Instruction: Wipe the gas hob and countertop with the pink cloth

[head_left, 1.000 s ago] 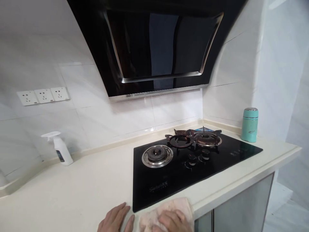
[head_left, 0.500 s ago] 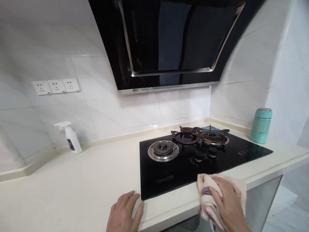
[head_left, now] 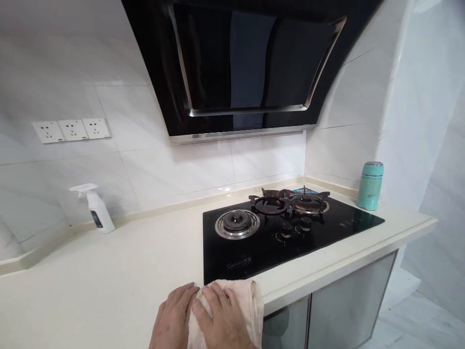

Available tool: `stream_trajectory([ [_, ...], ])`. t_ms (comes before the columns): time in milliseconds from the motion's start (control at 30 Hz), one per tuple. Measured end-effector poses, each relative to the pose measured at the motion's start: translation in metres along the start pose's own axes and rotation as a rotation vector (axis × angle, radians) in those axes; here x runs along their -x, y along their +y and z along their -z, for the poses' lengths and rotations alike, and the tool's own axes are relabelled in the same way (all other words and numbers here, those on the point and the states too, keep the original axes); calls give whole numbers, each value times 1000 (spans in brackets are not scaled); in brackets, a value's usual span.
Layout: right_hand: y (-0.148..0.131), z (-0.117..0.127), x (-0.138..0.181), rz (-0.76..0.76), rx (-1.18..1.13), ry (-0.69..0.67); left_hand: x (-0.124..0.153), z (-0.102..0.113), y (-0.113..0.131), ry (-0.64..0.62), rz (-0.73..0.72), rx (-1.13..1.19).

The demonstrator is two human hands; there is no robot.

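A pale pink cloth (head_left: 254,303) drapes over the counter's front edge, at the near left corner of the black gas stove (head_left: 261,252). My right hand (head_left: 227,317) presses it down, fingers spread across its top and gripping it. Just to the left, my left hand (head_left: 172,317) lies on the counter with its fingers stretched out and nothing held. Its fingertips come right beside the cloth; whether they touch it I cannot tell.
On the stove, a pan support (head_left: 271,204) sits off-centre near the right burner (head_left: 308,203), and the left burner (head_left: 237,223) is uncovered. A green flask (head_left: 370,186) stands at right, a white spray bottle (head_left: 99,213) at left. The black range hood (head_left: 250,58) overhangs.
My right hand has carried the cloth left along the counter's front edge, up against my left hand. The view has shifted slightly to the right.
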State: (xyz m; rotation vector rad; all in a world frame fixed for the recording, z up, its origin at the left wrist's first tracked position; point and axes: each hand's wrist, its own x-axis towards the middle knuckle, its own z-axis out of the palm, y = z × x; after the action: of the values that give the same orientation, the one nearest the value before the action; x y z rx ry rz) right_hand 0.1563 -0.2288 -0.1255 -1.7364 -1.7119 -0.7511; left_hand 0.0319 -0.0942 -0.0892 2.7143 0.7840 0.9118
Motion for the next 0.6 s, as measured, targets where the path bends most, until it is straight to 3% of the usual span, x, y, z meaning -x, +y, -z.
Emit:
stream_trajectory([
  [67, 8, 13, 2, 36, -47, -10, -2, 1, 3, -13, -7, -22],
  [267, 36, 40, 21, 81, -79, 143, -5, 3, 11, 20, -23, -85],
  [600, 125, 110, 90, -314, -64, -71, -4, 10, 25, -10, 8, -110],
])
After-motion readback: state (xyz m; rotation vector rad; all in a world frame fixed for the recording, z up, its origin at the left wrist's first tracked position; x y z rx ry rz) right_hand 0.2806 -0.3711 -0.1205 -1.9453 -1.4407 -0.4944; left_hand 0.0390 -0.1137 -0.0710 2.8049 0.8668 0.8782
